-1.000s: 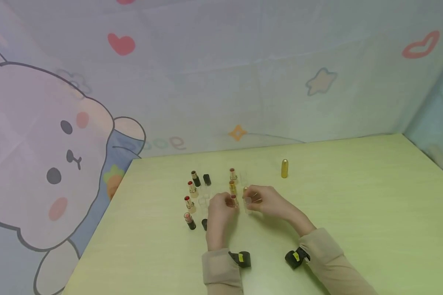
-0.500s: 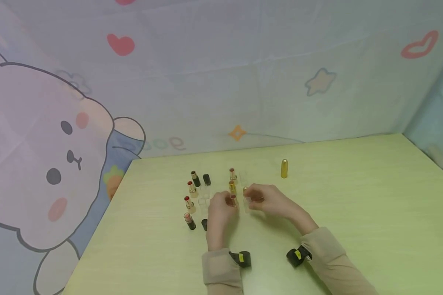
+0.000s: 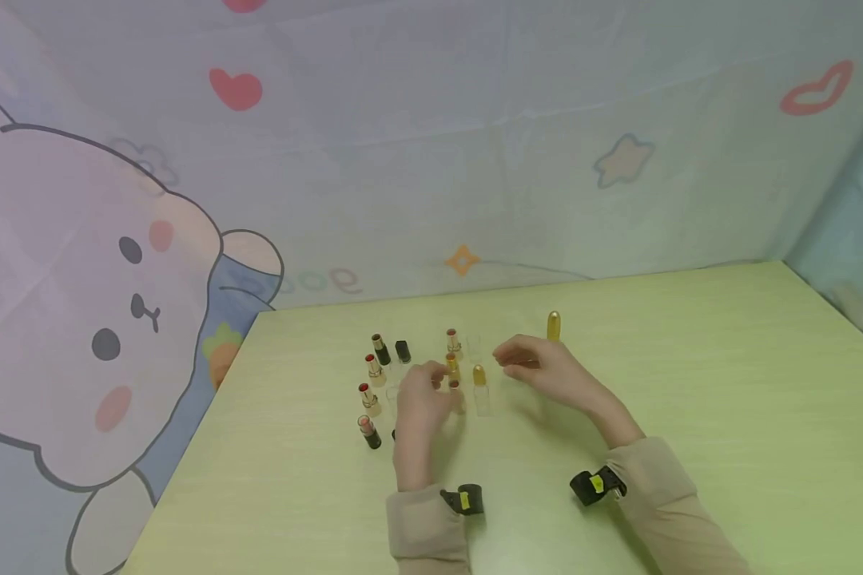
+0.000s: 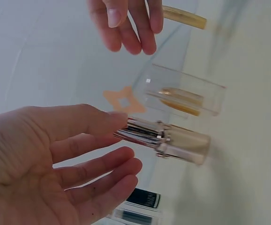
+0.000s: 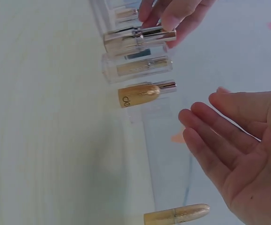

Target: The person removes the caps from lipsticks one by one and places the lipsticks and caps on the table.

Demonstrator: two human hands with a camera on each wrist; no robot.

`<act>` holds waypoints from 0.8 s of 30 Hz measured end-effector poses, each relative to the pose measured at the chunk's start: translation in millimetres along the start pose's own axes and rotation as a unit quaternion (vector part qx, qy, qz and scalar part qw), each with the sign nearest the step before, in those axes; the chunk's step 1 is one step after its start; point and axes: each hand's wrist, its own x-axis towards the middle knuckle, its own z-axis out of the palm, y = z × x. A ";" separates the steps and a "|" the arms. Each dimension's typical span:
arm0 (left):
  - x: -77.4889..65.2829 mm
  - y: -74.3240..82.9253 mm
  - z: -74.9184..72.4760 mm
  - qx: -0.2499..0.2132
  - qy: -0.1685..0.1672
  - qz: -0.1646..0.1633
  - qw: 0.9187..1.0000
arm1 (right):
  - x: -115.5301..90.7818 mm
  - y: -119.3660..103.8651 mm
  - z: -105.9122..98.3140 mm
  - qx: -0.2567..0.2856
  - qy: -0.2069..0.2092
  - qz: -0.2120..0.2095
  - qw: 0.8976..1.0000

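My left hand (image 3: 423, 395) is around the top of a gold lipstick with a clear base (image 4: 186, 143), its fingers relaxed and spread. In the left wrist view the thumb tip overlaps the lipstick's upper end; I cannot tell whether it touches. The lipstick stands upright on the table. Beside it stand a clear cap (image 3: 483, 402) and, just behind, a rounded gold cap (image 3: 479, 375). To the right of these my right hand (image 5: 247, 140) hovers with loosely bent fingers and nothing in them. A closed gold bullet-shaped lipstick (image 5: 177, 215) stands beyond that hand.
A gold lipstick (image 3: 452, 366) and a red lipstick (image 3: 453, 342) stand behind the nearest one, with a clear cap (image 3: 474, 346) alongside. Several uncapped lipsticks form a column at the left, among them a pink lipstick (image 3: 368, 431). A black cap (image 3: 403, 351) stands near them.
My right hand has left the clear and gold caps and moved right and back. The left hand has loosened its fingers around the lipstick and shifted slightly left and up.
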 end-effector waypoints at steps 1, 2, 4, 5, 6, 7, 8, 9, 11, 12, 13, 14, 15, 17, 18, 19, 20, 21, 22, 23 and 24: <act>0.0 1.8 -1.8 0.000 0.003 0.003 1.000 | 0.1 -1.4 -1.5 0.000 0.008 0.004 1.000; 0.1 3.8 -3.8 -0.002 0.005 0.004 1.000 | 0.2 -3.0 -3.1 -0.001 0.015 0.005 1.000; 0.3 7.7 -6.9 -0.006 0.015 0.015 1.000 | 0.2 -6.6 -6.4 -0.002 0.027 0.007 1.000; 0.6 9.6 -8.0 -0.010 0.020 0.021 1.000 | 0.1 -8.2 -7.9 -0.003 0.033 0.008 0.999; 0.7 11.5 -9.1 -0.015 0.025 0.028 0.999 | -0.2 -9.9 -9.3 -0.003 0.037 0.008 0.999; 1.2 12.9 -9.7 -0.022 0.029 0.034 0.999 | -0.6 -11.2 -10.5 -0.003 0.041 0.008 0.999; 1.2 14.4 -10.2 -0.029 0.035 0.043 0.998 | -0.8 -12.8 -11.4 -0.003 0.044 0.007 0.999; 1.4 15.7 -10.3 -0.039 0.040 0.051 0.997 | -1.0 -14.3 -12.4 -0.004 0.046 0.007 0.999; 1.7 18.4 -10.3 -0.060 0.049 0.068 0.995 | -1.6 -16.4 -14.8 -0.008 0.052 0.002 0.999; 1.7 19.8 -10.2 -0.072 0.052 0.073 0.993 | -1.8 -17.3 -16.4 -0.010 0.055 0.001 0.998; 1.9 21.2 -10.0 -0.083 0.055 0.077 0.992 | -2.1 -17.6 -18.6 -0.012 0.059 0.000 0.998; 1.9 22.9 -9.8 -0.095 0.059 0.082 0.990 | -2.5 -18.2 -21.4 -0.014 0.063 -0.001 0.998; 2.2 24.5 -9.5 -0.106 0.062 0.087 0.989 | -3.0 -18.4 -24.8 -0.015 0.069 -0.001 0.998; 2.7 27.8 -8.6 -0.132 0.070 0.095 0.984 | -4.4 -18.2 -32.4 -0.015 0.082 0.000 0.997; 3.0 29.5 -8.0 -0.144 0.073 0.101 0.982 | -5.3 -17.9 -36.5 -0.017 0.090 0.001 0.996; 3.7 31.2 -7.0 -0.157 0.075 0.109 0.979 | -6.4 -17.2 -40.7 -0.017 0.098 0.002 0.995; 4.1 33.1 -5.9 -0.171 0.075 0.114 0.976 | -7.6 -16.4 -44.6 -0.019 0.106 0.005 0.994; 4.8 34.7 -4.2 -0.184 0.073 0.121 0.973 | -8.9 -15.3 -48.2 -0.020 0.114 0.008 0.993; 5.1 36.4 -2.1 -0.198 0.069 0.123 0.970 | -10.4 -14.5 -51.6 -0.022 0.120 0.010 0.992; 5.7 38.1 0.5 -0.210 0.065 0.127 0.967 | -11.9 -13.2 -54.8 -0.026 0.126 0.014 0.992; 6.1 39.9 3.2 -0.222 0.059 0.128 0.965 | -13.4 -11.5 -57.9 -0.028 0.130 0.018 0.991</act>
